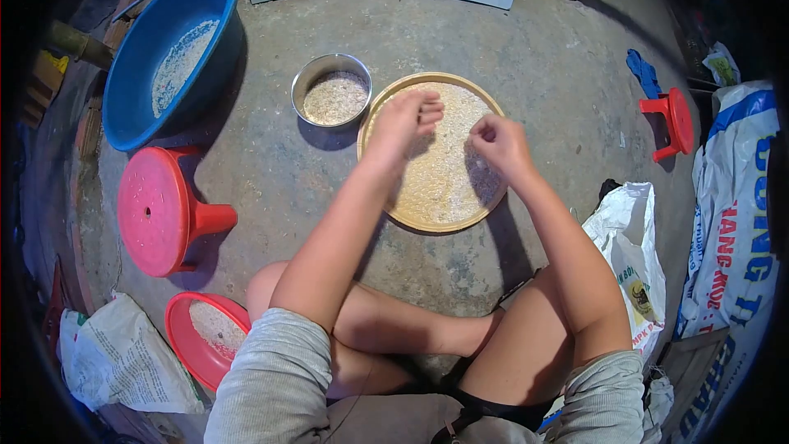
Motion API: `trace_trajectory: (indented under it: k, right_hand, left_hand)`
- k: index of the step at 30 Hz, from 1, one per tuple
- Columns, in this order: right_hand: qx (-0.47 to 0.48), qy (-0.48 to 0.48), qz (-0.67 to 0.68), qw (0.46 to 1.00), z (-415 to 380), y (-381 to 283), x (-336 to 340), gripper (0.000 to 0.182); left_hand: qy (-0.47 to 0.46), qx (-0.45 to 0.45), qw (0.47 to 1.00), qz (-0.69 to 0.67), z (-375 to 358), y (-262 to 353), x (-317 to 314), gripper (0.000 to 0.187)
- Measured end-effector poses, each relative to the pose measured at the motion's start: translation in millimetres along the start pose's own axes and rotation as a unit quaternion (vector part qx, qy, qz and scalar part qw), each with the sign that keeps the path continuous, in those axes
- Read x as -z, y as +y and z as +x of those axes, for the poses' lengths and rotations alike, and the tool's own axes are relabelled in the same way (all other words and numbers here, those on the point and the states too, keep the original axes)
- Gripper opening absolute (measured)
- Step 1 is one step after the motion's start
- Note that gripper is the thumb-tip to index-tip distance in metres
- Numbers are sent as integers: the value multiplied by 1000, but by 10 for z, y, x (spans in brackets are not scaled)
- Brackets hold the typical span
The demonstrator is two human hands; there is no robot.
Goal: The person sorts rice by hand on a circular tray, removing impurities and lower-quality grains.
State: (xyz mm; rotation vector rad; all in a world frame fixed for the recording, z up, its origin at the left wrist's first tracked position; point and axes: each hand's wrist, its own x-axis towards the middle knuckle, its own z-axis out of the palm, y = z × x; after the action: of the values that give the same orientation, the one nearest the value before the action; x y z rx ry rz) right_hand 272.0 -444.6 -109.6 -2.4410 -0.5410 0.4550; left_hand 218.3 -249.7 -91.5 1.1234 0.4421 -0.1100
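A round yellow tray (436, 224) lies on the concrete floor in front of me, with pale grains (448, 160) spread thinly across it. Over its left part is my left hand (411, 117), raised, its fingers apart and nothing visible in them. My right hand (496, 141) hovers over the right part, thumb and fingers pinched together; whatever they may hold is too small to make out. Just left of the tray stands a metal bowl (316, 69) partly filled with grains.
A large blue basin (123, 107) holding grains leans at the upper left. Red stools (152, 210) stand left and far right. A red basin (185, 337) is near my left knee. White sacks (625, 238) lie on the right, another (123, 353) at lower left.
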Motion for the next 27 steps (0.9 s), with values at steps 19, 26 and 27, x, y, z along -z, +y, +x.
trace_trajectory:
  k: [19,26,27]
  right_hand:
    - [119,-39,-83,989,-66,-84,-5,32]
    - [155,-118,-107,975,-131,-168,-302,25]
    - [162,-116,-96,975,-128,-156,-313,20]
  left_hand:
    - [161,-181,967,-84,91,500,710,47]
    - [189,-78,960,194,-83,576,543,56]
    - [187,-77,960,192,-66,554,549,56]
